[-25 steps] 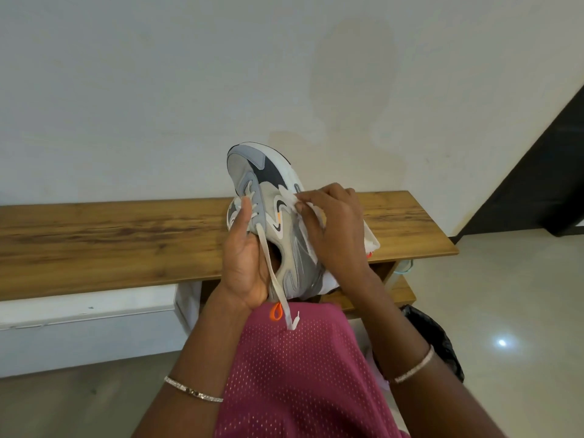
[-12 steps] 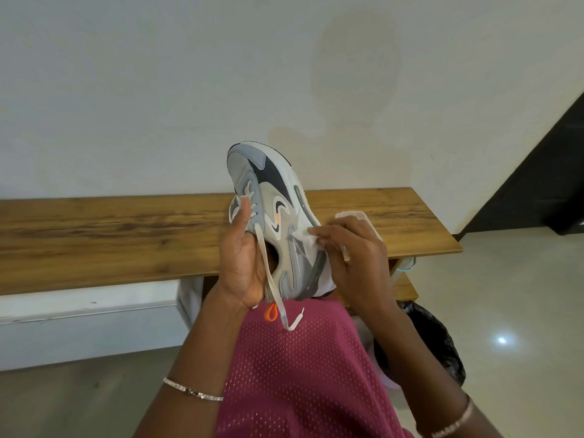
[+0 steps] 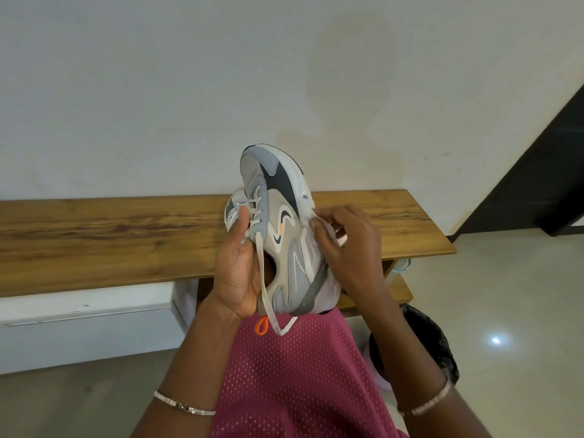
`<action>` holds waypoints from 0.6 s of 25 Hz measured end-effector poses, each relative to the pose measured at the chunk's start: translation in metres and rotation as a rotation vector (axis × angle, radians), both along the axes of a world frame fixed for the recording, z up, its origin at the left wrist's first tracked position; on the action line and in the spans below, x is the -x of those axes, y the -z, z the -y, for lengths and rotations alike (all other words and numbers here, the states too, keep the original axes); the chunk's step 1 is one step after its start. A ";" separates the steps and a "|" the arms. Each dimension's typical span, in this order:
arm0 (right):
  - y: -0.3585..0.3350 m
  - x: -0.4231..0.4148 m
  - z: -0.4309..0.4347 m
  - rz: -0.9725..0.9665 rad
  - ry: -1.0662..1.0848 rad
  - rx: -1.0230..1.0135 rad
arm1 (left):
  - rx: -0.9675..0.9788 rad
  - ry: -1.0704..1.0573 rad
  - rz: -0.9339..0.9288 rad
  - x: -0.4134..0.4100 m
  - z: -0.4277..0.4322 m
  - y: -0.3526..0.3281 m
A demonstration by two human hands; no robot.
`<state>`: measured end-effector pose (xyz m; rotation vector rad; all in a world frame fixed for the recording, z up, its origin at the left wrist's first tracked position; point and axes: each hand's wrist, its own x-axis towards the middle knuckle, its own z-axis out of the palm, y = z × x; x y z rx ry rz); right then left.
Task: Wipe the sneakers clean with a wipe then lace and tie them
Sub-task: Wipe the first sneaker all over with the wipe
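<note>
left hand grips the grey sneaker, toe up | right hand pinches a white wipe against its side | loose lace hangs down | wooden worktop behind

The sneaker stands toe-up between both hands, before the bench, bin lower right.

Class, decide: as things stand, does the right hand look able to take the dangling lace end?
Probably not straight away: the right hand pinches the wipe against the sneaker, so it is occupied. The way itself looks free: the lace end hangs uncovered below the sneaker.
</note>
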<state>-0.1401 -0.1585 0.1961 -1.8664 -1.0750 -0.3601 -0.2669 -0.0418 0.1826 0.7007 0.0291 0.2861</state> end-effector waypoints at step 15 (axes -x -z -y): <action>-0.005 -0.022 -0.016 -0.020 0.094 -0.038 | -0.227 0.067 -0.228 0.015 0.006 -0.011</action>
